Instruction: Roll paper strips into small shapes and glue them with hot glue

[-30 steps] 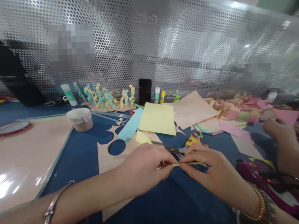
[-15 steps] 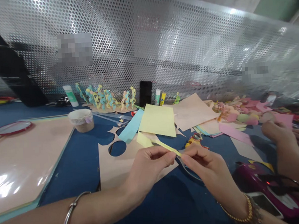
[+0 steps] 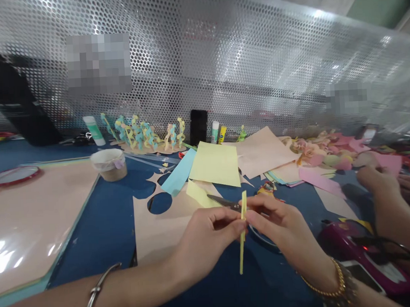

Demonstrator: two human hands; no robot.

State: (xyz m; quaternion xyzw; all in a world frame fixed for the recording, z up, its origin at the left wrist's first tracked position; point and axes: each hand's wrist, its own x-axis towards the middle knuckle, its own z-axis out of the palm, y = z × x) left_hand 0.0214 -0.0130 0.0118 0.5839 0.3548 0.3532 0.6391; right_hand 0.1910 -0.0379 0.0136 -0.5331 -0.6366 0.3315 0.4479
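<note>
A narrow folded strip of yellow paper (image 3: 242, 257) stands nearly upright between my two hands, its lower end hanging free. My left hand (image 3: 209, 231) pinches it from the left with thumb and fingers. From the other side, my right hand (image 3: 280, 225) has its thumb and fingertips closed on the strip's upper part. Behind the strip lie scissors (image 3: 224, 201), blades pointing left, their handles partly covered by my right hand. Under them is a pale pink sheet (image 3: 154, 243) with round holes cut out. A yellow sheet (image 3: 215, 164) and a blue strip (image 3: 178, 175) lie beyond.
A paper cup (image 3: 111, 172) and a plastic-covered stack of sheets (image 3: 50, 212) are on the left. Curled paper pieces (image 3: 142, 134), a phone (image 3: 198, 126) and glue sticks (image 3: 215, 131) line the metal screen. At right are a purple device (image 3: 350, 246) and another person's hand (image 3: 378, 183).
The yellow strip has turned from lying slanted to the left to nearly upright, with its long end now pointing down. The scissor blades now show more. Both hands stay close together.
</note>
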